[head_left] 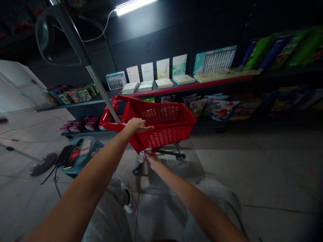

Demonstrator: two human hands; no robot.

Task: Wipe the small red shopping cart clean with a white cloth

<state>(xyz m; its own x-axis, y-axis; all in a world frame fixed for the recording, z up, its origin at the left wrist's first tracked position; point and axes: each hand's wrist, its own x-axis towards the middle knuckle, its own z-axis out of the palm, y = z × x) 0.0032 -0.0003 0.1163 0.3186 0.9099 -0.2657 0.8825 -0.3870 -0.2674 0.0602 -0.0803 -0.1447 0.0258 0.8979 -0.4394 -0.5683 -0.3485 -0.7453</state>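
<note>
A red plastic shopping cart (pixel 164 126) on small wheels stands on the tiled floor in front of me, its basket holding nothing that I can see. My left hand (pixel 138 125) rests on the near rim of the basket, fingers closed over the edge. My right hand (pixel 150 156) reaches low under the basket's near corner, pinching a crumpled white cloth (pixel 142 155) against the cart's underside. My knees in light trousers show at the bottom of the view.
Dark shelves (pixel 191 85) with books, cards and colourful packs run along the wall behind the cart. A grey metal pole (pixel 98 85) slants across the left. A low stool (pixel 80 151) with phones and a round stand base (pixel 41 164) with cables sit at my left.
</note>
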